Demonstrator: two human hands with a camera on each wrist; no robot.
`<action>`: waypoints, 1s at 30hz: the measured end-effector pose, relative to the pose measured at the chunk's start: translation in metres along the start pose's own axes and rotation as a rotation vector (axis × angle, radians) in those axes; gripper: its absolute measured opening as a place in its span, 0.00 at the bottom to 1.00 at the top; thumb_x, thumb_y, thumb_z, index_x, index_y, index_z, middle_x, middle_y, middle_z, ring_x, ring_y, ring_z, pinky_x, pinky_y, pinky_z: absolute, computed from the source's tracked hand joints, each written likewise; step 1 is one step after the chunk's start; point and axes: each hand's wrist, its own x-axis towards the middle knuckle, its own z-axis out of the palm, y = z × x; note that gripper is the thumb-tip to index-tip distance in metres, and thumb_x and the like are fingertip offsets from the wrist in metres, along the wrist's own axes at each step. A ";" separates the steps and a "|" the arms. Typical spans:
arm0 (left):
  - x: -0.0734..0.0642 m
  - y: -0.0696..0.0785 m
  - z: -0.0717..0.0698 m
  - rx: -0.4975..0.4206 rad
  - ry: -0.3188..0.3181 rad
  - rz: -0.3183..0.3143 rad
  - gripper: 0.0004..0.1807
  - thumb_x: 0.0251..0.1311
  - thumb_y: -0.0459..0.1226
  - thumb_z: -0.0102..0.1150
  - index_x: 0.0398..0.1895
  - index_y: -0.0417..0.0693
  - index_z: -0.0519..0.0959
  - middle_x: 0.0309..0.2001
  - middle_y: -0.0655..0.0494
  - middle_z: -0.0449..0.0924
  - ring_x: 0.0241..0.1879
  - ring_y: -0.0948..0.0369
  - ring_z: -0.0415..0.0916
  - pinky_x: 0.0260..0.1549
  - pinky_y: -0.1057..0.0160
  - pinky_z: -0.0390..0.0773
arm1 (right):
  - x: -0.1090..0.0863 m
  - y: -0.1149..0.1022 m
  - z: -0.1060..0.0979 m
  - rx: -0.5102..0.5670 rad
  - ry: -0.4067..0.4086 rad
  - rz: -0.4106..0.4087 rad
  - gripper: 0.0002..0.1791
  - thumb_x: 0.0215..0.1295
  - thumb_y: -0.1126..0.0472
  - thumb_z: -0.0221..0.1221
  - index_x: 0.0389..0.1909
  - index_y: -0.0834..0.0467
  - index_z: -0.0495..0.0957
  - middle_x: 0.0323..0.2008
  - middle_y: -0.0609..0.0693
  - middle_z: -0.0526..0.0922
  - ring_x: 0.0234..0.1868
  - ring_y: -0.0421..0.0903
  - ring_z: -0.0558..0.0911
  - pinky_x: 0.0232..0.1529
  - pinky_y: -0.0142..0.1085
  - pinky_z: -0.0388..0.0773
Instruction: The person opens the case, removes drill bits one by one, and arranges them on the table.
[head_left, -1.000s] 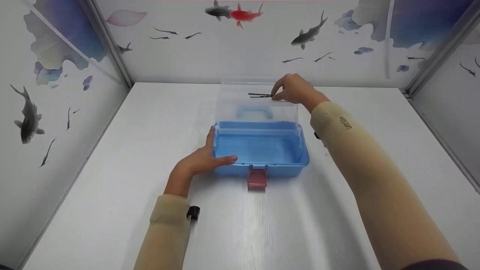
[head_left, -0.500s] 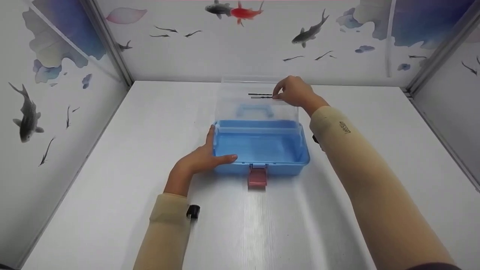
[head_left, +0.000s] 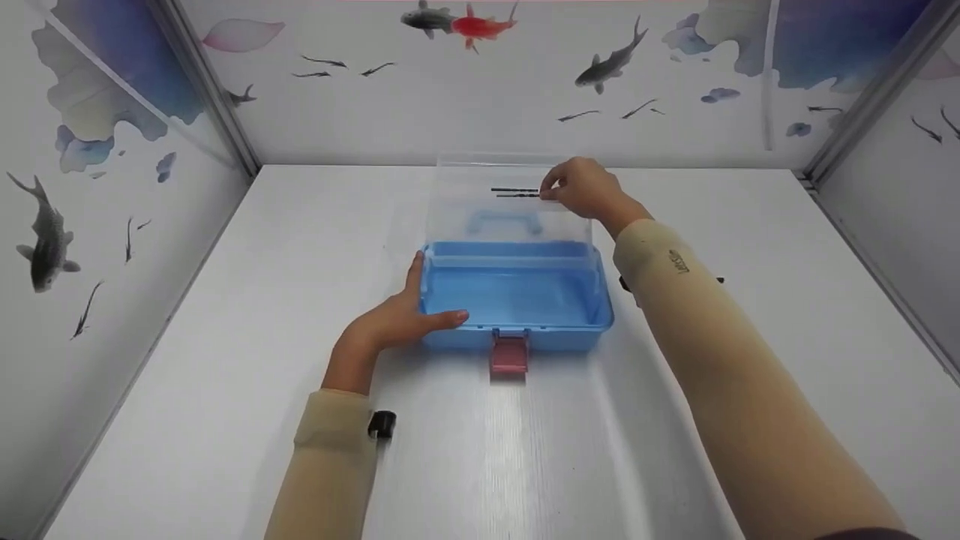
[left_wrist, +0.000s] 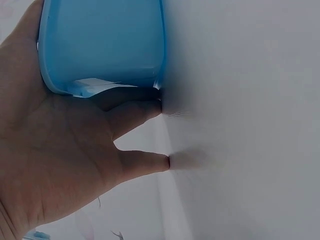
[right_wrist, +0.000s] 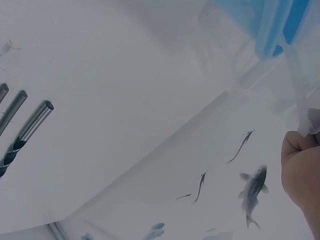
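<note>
A blue plastic box (head_left: 517, 296) stands with its clear lid (head_left: 465, 176) tipped back and its red latch (head_left: 509, 355) hanging in front. My left hand (head_left: 390, 319) rests against the box's left end, thumb straight over the front rim. The left wrist view shows its fingers spread beside the wall (left_wrist: 105, 40). Over the lid, my right hand (head_left: 589, 187) pinches the ends of two thin, dark drill bits (head_left: 514, 192); they point left. In the right wrist view the right hand (right_wrist: 302, 170) is beside the clear lid edge (right_wrist: 300, 95); its fingertips are mostly hidden.
Several drill bits (right_wrist: 32, 122) lie on the white table (right_wrist: 125, 100) in the right wrist view. A dark tip (head_left: 721, 280) shows beside the right sleeve (head_left: 705, 337). White panels with painted fish (head_left: 613, 64) stand around the table.
My right hand has lowered slightly over the lid, while the drill bits stay nearly in place. A dark tip beside the right forearm has come into sight. My left hand keeps its place.
</note>
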 end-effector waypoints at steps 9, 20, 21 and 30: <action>-0.003 0.001 0.000 0.015 -0.017 -0.031 0.74 0.59 0.69 0.66 0.85 0.63 0.18 0.88 0.42 0.42 0.85 0.40 0.51 0.80 0.35 0.59 | 0.001 0.003 0.003 0.012 0.004 -0.016 0.15 0.80 0.53 0.59 0.57 0.55 0.87 0.61 0.58 0.85 0.63 0.57 0.80 0.67 0.61 0.73; -0.002 0.006 -0.007 0.040 -0.023 0.006 0.75 0.59 0.69 0.66 0.85 0.61 0.17 0.88 0.42 0.42 0.84 0.41 0.53 0.80 0.37 0.59 | 0.001 0.004 -0.002 0.030 0.020 -0.002 0.15 0.80 0.52 0.59 0.57 0.55 0.87 0.61 0.59 0.83 0.63 0.58 0.79 0.65 0.60 0.74; -0.002 0.005 -0.007 0.040 -0.025 0.012 0.75 0.59 0.69 0.66 0.85 0.60 0.16 0.87 0.42 0.43 0.83 0.41 0.54 0.80 0.37 0.59 | 0.001 0.004 -0.002 0.031 0.018 -0.001 0.15 0.80 0.52 0.59 0.57 0.55 0.87 0.61 0.59 0.83 0.62 0.58 0.79 0.65 0.60 0.74; -0.002 0.000 -0.005 0.031 -0.027 0.024 0.78 0.56 0.67 0.70 0.84 0.59 0.16 0.86 0.41 0.45 0.82 0.42 0.56 0.80 0.38 0.60 | 0.002 0.005 0.005 0.028 0.012 -0.004 0.16 0.81 0.51 0.58 0.58 0.55 0.87 0.60 0.59 0.83 0.60 0.58 0.79 0.63 0.60 0.74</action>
